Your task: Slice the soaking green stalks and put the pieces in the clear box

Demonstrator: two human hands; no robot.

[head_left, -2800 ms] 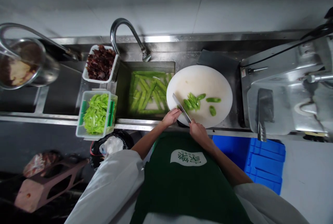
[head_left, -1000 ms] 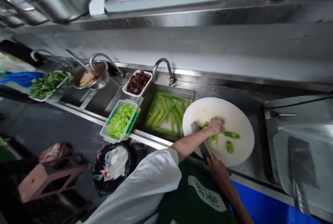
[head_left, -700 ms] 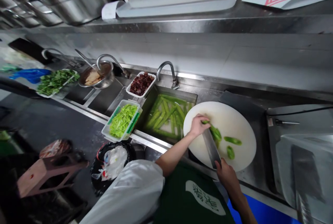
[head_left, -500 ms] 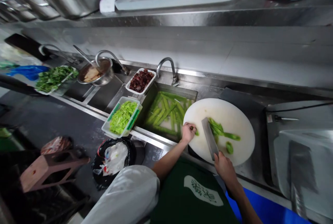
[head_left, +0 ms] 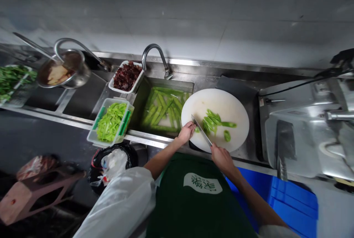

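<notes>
My right hand (head_left: 222, 158) is wrapped round the handle of a cleaver (head_left: 202, 131), whose blade slants across the left part of a round white cutting board (head_left: 235, 110). At the board's left edge, my left hand (head_left: 187, 133) is closed, its fingertips pinching the end of a green vegetable piece (head_left: 197, 130) close to the blade. Most of that piece is hidden by the fingers. To the right of the blade lies a small heap of green vegetable slices (head_left: 211, 121), with one loose slice (head_left: 227, 135) apart from it.
Green stalks (head_left: 166, 109) soak in the sink (head_left: 135, 118) left of the board, under a faucet (head_left: 155, 48). Beside it stand a tub of sliced greens (head_left: 110, 121) and a white basket of dark red leaves (head_left: 127, 76). Another cleaver (head_left: 284, 142) lies on the right.
The view has shifted down and to the right. The cleaver has moved left, from beside the slices to next to my left hand, its blade now seen more edge-on.
</notes>
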